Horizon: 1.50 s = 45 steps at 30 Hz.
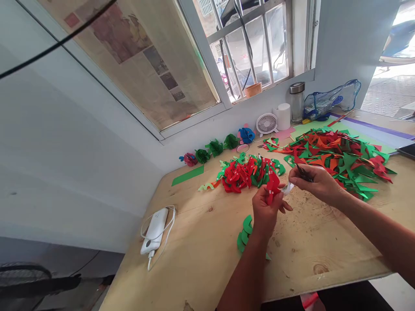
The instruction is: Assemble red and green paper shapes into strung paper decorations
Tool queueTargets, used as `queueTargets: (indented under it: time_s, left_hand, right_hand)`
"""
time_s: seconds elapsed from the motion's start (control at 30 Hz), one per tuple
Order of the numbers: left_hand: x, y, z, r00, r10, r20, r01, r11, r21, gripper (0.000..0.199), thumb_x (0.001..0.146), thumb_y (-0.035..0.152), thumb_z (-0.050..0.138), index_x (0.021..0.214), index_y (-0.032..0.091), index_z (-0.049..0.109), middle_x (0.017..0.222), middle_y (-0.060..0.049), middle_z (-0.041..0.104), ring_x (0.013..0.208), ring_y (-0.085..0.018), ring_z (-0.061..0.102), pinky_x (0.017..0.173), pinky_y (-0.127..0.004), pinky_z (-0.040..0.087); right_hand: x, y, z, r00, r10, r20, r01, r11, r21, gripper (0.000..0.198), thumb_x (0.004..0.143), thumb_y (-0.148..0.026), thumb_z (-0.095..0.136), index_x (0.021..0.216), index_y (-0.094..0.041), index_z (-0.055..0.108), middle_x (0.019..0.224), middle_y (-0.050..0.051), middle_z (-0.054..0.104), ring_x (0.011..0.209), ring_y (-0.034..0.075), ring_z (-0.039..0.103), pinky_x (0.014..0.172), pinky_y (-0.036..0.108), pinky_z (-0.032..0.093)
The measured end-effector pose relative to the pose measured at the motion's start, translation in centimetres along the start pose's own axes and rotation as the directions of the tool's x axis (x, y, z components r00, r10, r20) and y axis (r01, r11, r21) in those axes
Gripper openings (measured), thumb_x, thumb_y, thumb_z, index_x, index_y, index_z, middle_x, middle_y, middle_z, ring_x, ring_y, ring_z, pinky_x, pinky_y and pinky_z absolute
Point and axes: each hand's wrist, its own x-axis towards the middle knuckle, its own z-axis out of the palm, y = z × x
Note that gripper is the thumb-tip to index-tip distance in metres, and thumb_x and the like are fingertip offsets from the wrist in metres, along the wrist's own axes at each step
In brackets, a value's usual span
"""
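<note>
My left hand (pixel 266 211) is closed on a curved red paper cutout (pixel 272 185), which stands up from the fingers. A narrow white strip (pixel 287 188) spans the gap between my two hands. My right hand (pixel 319 183) is closed around a small dark tool (pixel 304 173), its exact kind unclear, and the fingertips meet the strip's upper end. Just beyond my left hand lies a heap of red paper cutouts (pixel 238 175), with green cutouts (pixel 261 170) beside it. Several curved green pieces (pixel 245 233) lie by my left forearm, partly hidden.
A large pile of red and green paper scraps (pixel 337 155) lies beyond my right hand. Along the wall stand paper figures (pixel 215 147), a small white fan (pixel 266 124), a white roll (pixel 283 116) and a glass bottle (pixel 296 103). A white power bank (pixel 155 231) lies at left.
</note>
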Motion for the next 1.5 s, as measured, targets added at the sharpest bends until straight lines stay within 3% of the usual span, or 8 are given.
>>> queueTargets:
  time_s: [0.1, 0.27, 0.4, 0.7, 1.07, 1.2, 1.4, 1.5]
  left_hand:
    - [0.0, -0.2, 0.0, 0.999, -0.020, -0.025, 0.021, 0.999, 0.037, 0.034, 0.068, 0.043, 0.071, 0.080, 0.014, 0.058, 0.057, 0.002, 0.059, 0.039, -0.010, 0.056, 0.038, -0.018, 0.035]
    - [0.0, -0.2, -0.1, 0.999, -0.023, -0.029, 0.025, 0.998, 0.063, 0.035, 0.068, 0.044, 0.071, 0.075, 0.014, 0.054, 0.069, -0.004, 0.067, 0.038, -0.008, 0.055, 0.037, -0.018, 0.035]
    - [0.0, -0.1, 0.0, 0.999, -0.023, -0.049, 0.026, 0.998, 0.061, 0.035, 0.066, 0.043, 0.072, 0.074, 0.015, 0.053, 0.068, -0.003, 0.067, 0.037, -0.007, 0.053, 0.036, -0.018, 0.034]
    - [0.4, -0.3, -0.3, 0.988, -0.065, -0.137, 0.072, 0.996, 0.045, 0.037, 0.062, 0.044, 0.073, 0.077, 0.012, 0.065, 0.053, 0.003, 0.055, 0.034, -0.003, 0.039, 0.036, -0.019, 0.029]
    - [0.5, -0.3, -0.1, 0.978, -0.041, -0.206, 0.056, 0.996, 0.068, 0.034, 0.061, 0.044, 0.072, 0.068, 0.012, 0.063, 0.045, 0.006, 0.044, 0.035, -0.003, 0.035, 0.037, -0.019, 0.027]
    - [0.5, -0.2, -0.1, 0.976, -0.038, -0.216, 0.055, 0.996, 0.071, 0.033, 0.061, 0.043, 0.072, 0.067, 0.012, 0.062, 0.042, 0.007, 0.043, 0.035, -0.004, 0.035, 0.038, -0.019, 0.026]
    - [0.4, 0.0, -0.2, 0.970, 0.027, -0.241, -0.017, 0.999, 0.047, 0.028, 0.064, 0.038, 0.072, 0.068, 0.012, 0.062, 0.043, 0.006, 0.044, 0.038, -0.004, 0.037, 0.040, -0.018, 0.029]
    - [0.4, 0.0, -0.2, 0.973, 0.058, -0.225, -0.054, 0.998, 0.021, 0.027, 0.065, 0.038, 0.072, 0.070, 0.013, 0.063, 0.046, 0.006, 0.047, 0.040, -0.005, 0.040, 0.041, -0.018, 0.031]
  right_hand:
    - [0.0, 0.1, 0.1, 1.000, 0.000, 0.012, 0.000, 1.000, 0.011, 0.031, 0.079, -0.050, 0.057, 0.072, -0.020, 0.057, 0.064, 0.000, 0.048, 0.057, 0.012, 0.037, 0.051, 0.026, 0.032]
    - [0.0, 0.2, 0.0, 1.000, -0.012, -0.003, 0.012, 1.000, 0.001, 0.031, 0.079, -0.050, 0.056, 0.071, -0.020, 0.058, 0.062, 0.000, 0.047, 0.055, 0.011, 0.036, 0.050, 0.026, 0.031]
    - [0.0, 0.0, 0.2, 0.999, -0.029, -0.016, 0.028, 0.997, -0.067, 0.030, 0.080, -0.048, 0.055, 0.070, -0.020, 0.058, 0.057, -0.002, 0.043, 0.053, 0.010, 0.033, 0.049, 0.025, 0.029]
    - [-0.3, 0.2, 0.5, 0.993, -0.102, 0.066, 0.115, 0.963, -0.242, 0.030, 0.085, -0.046, 0.048, 0.077, -0.020, 0.061, 0.059, -0.002, 0.045, 0.054, 0.010, 0.035, 0.051, 0.024, 0.029]
    - [-0.2, 0.0, 1.1, 0.982, -0.187, -0.017, 0.167, 0.911, -0.377, 0.033, 0.087, -0.045, 0.046, 0.071, -0.018, 0.059, 0.055, -0.003, 0.045, 0.052, 0.009, 0.034, 0.051, 0.023, 0.030]
    - [-0.3, 0.1, 1.3, 0.977, -0.211, -0.016, 0.184, 0.887, -0.424, 0.030, 0.087, -0.042, 0.045, 0.078, -0.018, 0.060, 0.056, -0.003, 0.049, 0.052, 0.010, 0.039, 0.051, 0.022, 0.032]
    - [-0.2, 0.9, 0.9, 0.986, -0.148, -0.079, 0.102, 0.902, -0.419, 0.035, 0.085, -0.039, 0.048, 0.110, -0.017, 0.057, 0.058, -0.003, 0.051, 0.051, 0.011, 0.043, 0.050, 0.022, 0.033]
    - [-0.2, 0.9, 0.7, 0.994, -0.106, -0.011, 0.093, 0.911, -0.402, 0.039, 0.084, -0.040, 0.049, 0.114, -0.016, 0.057, 0.061, -0.002, 0.055, 0.053, 0.011, 0.046, 0.052, 0.023, 0.036]
